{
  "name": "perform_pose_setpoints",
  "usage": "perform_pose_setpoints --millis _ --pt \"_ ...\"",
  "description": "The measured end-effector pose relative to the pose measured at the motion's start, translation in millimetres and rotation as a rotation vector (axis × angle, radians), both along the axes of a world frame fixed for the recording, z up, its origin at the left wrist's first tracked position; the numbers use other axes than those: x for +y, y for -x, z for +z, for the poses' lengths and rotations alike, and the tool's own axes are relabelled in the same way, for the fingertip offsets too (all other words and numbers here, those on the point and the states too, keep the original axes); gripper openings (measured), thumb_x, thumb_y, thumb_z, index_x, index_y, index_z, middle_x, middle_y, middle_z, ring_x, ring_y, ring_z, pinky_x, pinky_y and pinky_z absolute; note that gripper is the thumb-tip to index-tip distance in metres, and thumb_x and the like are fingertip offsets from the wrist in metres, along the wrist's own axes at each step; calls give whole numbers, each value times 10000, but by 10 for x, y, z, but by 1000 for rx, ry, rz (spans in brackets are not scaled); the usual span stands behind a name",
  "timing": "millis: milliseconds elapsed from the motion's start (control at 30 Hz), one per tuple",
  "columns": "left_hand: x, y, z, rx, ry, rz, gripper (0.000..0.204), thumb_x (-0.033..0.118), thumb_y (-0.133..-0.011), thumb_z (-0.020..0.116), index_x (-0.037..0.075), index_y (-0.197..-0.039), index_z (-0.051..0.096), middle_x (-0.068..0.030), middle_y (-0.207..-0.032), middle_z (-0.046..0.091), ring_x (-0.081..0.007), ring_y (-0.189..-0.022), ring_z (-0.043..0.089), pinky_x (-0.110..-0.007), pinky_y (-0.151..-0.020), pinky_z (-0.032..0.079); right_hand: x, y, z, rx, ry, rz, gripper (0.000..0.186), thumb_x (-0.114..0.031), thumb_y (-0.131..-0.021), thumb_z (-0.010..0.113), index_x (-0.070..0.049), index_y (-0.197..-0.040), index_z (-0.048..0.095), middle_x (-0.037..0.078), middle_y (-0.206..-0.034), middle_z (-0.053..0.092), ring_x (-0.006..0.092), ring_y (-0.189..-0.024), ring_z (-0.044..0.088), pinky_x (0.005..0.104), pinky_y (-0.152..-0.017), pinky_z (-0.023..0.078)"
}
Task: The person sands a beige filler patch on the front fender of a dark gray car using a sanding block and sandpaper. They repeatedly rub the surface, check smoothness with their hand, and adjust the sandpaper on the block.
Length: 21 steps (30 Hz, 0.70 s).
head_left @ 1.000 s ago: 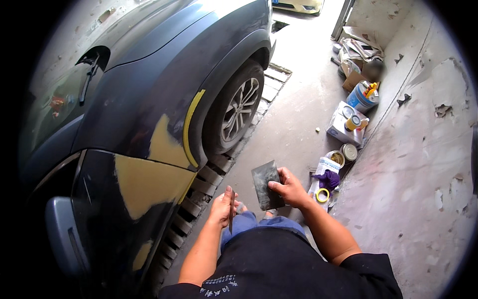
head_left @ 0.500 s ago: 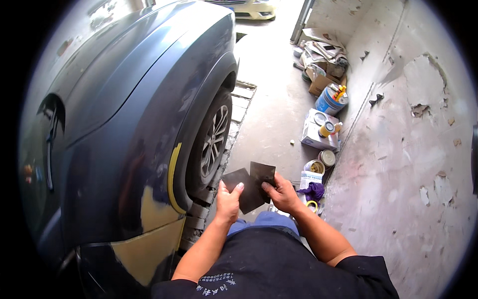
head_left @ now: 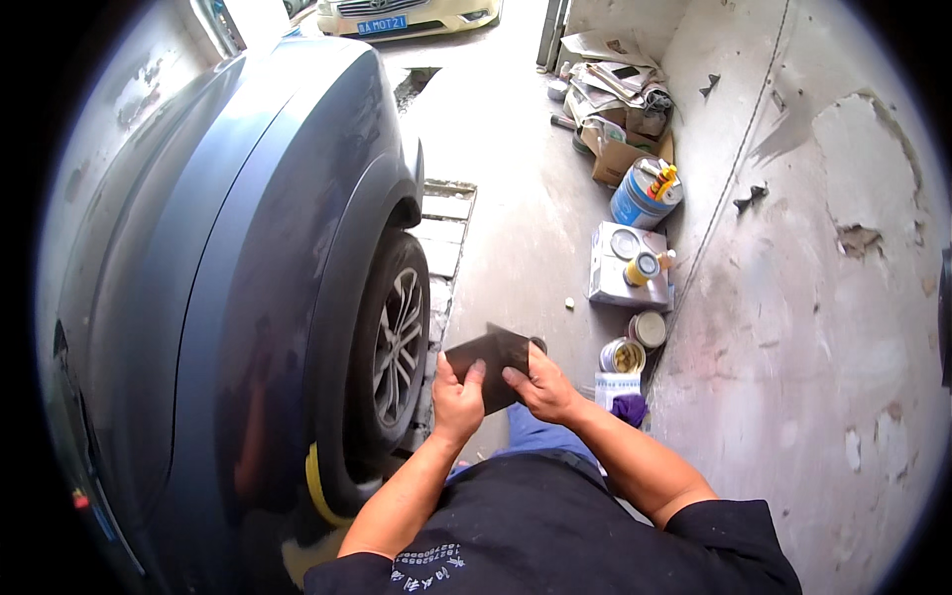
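Note:
Two thin, dark rectangular sheets that look like sandpaper are in front of my body. My left hand (head_left: 459, 400) grips the larger sandpaper sheet (head_left: 501, 387) with the thumb lying on top. My right hand (head_left: 544, 388) pinches the smaller sandpaper sheet (head_left: 511, 348), which overlaps the larger one and is slightly blurred. A small dark thing (head_left: 538, 344) shows beyond my right fingers; its kind is unclear. To my left stands a dark blue-grey car (head_left: 273, 248), apart from both hands. A yellow strip (head_left: 315, 481) runs along its wheel-arch edge.
Along the right wall (head_left: 773, 347) stand open cans (head_left: 622, 355), a white box (head_left: 607, 266) with a yellow-sided can on it, a blue bucket (head_left: 635, 203) and a heap of papers (head_left: 610, 84). A purple cloth (head_left: 629, 408) lies near my right forearm. Ahead is a cream car (head_left: 416, 15).
My hands have drawn closer, and the two sheets now overlap more. The view has shifted, so the car's front wheel sits lower and further left, and the tan patches are mostly out of sight.

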<state>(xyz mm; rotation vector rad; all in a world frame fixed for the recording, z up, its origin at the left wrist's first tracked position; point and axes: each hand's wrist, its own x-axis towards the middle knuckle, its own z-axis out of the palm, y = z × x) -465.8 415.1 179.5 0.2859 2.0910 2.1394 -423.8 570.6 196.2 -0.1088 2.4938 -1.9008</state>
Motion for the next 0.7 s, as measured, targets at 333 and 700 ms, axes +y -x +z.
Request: perform_pose_setpoints --millis 333,700 --pt "1703 1668 481 77 48 -73 173 69 -898 602 33 -1055 537 -142 -847 680 -215 -753 670 -327 -684 514 1783 1646 483 148 -159 -59 368 -73 -897 522 43 -1237 442 248 -1107 515 426 -1036 509 422 -911 430" --pt "2771 3531 372 239 83 -44 181 61 -889 614 40 -1047 527 -127 -826 666 -243 -716 661 -332 -653 507 2797 3389 417 100 -404 75 360 -27 -832 508 84 -1166 432 296 -1095 465 462 -973 501 455 -870 440"
